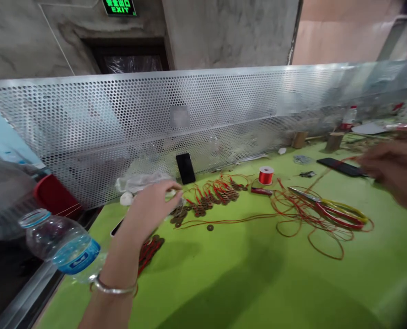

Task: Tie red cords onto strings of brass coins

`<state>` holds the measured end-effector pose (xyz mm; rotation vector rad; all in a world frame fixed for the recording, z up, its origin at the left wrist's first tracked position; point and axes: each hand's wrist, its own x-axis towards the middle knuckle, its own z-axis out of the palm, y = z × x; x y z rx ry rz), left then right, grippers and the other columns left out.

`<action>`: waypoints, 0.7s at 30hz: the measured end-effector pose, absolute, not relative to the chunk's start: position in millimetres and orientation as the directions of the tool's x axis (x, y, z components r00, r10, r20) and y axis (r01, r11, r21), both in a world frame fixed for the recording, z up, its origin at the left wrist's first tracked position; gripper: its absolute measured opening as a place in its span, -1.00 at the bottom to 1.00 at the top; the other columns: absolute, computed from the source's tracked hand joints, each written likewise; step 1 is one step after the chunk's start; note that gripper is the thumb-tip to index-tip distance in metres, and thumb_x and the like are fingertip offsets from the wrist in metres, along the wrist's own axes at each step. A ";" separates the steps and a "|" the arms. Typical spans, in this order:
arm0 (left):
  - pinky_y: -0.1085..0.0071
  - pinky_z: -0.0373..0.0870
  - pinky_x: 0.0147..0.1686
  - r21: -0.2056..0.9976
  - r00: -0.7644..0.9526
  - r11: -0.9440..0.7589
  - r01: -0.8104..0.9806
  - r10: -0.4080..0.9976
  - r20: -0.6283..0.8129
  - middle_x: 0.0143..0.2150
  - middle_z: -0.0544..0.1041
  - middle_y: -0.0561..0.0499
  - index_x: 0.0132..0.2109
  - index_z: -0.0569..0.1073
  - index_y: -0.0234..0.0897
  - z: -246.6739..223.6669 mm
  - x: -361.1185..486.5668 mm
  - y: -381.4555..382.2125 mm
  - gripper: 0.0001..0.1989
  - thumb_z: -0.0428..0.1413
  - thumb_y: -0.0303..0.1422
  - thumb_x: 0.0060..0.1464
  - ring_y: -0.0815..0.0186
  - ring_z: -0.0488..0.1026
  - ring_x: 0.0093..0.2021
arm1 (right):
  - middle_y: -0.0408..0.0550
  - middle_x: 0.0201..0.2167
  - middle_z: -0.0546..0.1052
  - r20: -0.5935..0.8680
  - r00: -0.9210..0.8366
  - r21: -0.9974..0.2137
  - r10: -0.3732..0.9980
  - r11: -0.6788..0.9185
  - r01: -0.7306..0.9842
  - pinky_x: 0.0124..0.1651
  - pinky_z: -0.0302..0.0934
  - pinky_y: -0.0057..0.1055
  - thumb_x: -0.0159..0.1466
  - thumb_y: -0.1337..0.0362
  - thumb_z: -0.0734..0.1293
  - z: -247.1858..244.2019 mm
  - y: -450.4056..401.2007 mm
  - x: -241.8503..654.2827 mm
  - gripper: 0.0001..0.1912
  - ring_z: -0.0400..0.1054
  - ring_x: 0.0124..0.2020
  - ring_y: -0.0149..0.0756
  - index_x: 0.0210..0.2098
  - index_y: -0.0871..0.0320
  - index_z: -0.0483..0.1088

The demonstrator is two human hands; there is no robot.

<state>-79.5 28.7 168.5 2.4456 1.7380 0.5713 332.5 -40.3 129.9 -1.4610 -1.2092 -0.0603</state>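
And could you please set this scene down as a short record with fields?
Left hand: beside the left end of the row of coins; grip unclear
Right hand: blurred, at right edge; a strand from the red cord tangle seems to reach it
Scissors: lying on the tangle
Red spool: upright, beyond the tangle
Black phone: apparently propped against the perforated panel
Bottle: clear, blue-labelled

A lit green exit sign [119, 7] hangs at the upper left of the frame. A perforated metal screen [138, 107] spans the width below; a dark phone [185, 168] leans near centre. A blue-labelled bottle [76, 256] fills the lower left, a red-capped bottle [349, 119] the upper right.
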 end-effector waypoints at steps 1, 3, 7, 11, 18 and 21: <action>0.23 0.29 -0.08 0.351 0.349 -0.438 0.828 0.892 0.289 -0.07 0.52 -0.02 -0.09 0.47 -0.16 167.5 -61.6 16.8 -0.70 -0.01 -0.15 0.12 0.14 0.42 -0.09 | -0.11 -0.57 0.39 0.673 0.272 -0.603 0.688 0.297 0.740 -0.48 0.07 -0.49 0.19 0.29 0.30 125.6 -49.6 316.2 -0.84 0.22 -0.55 -0.53 -0.51 0.16 0.39; 0.26 0.29 -0.03 0.513 0.499 -0.545 0.663 0.833 0.240 -0.03 0.49 0.01 -0.01 0.41 -0.12 158.4 -25.1 -8.3 -0.68 -0.02 -0.14 0.15 0.20 0.39 -0.04 | -0.16 -0.61 0.37 0.639 -0.198 -0.372 0.744 0.523 0.766 -0.53 0.02 -0.50 0.16 0.36 0.29 116.6 -69.0 275.9 -0.88 0.18 -0.59 -0.52 -0.51 0.14 0.36; 0.37 0.24 0.01 0.742 0.749 -0.559 0.370 0.652 0.117 0.00 0.45 0.02 0.03 0.33 -0.13 124.1 28.8 -48.3 -0.66 0.01 -0.14 0.14 0.29 0.36 -0.02 | -0.15 -0.61 0.35 0.589 -0.442 -0.268 0.676 0.680 0.683 -0.50 -0.01 -0.47 0.18 0.49 0.15 104.1 -94.5 215.4 -0.80 0.16 -0.56 -0.46 -0.52 0.16 0.28; 0.52 0.25 -0.39 0.806 0.737 -0.416 0.422 0.675 -0.038 -0.32 0.46 0.03 -0.22 0.32 -0.26 91.0 46.5 -60.7 -0.70 -0.16 -0.15 0.23 0.40 0.35 -0.38 | -0.15 -0.61 0.37 0.550 -0.421 -0.345 0.721 0.656 0.672 -0.49 -0.02 -0.48 0.17 0.48 0.14 88.5 -96.6 216.6 -0.81 0.18 -0.56 -0.45 -0.52 0.16 0.26; 0.51 0.16 -0.49 0.539 0.658 -0.505 0.674 0.742 -0.127 -0.50 0.45 0.03 -0.45 0.30 -0.25 64.9 54.3 -63.3 -0.75 -0.15 -0.35 0.15 0.37 0.34 -0.49 | -0.16 -0.58 0.38 0.435 -0.471 -0.418 0.767 0.635 0.649 -0.48 -0.03 -0.51 0.11 0.51 0.19 50.5 -93.4 240.9 -0.84 0.20 -0.53 -0.46 -0.51 0.16 0.27; 0.52 0.18 -0.52 0.487 0.650 -0.523 0.700 0.749 -0.129 -0.52 0.48 0.03 -0.46 0.33 -0.24 62.7 60.9 -68.3 -0.78 -0.11 -0.39 0.10 0.37 0.35 -0.53 | -0.17 -0.55 0.40 0.370 -0.556 -0.395 0.744 0.668 0.631 -0.45 -0.02 -0.51 0.11 0.49 0.22 44.5 -90.7 248.6 -0.87 0.24 -0.49 -0.45 -0.49 0.15 0.29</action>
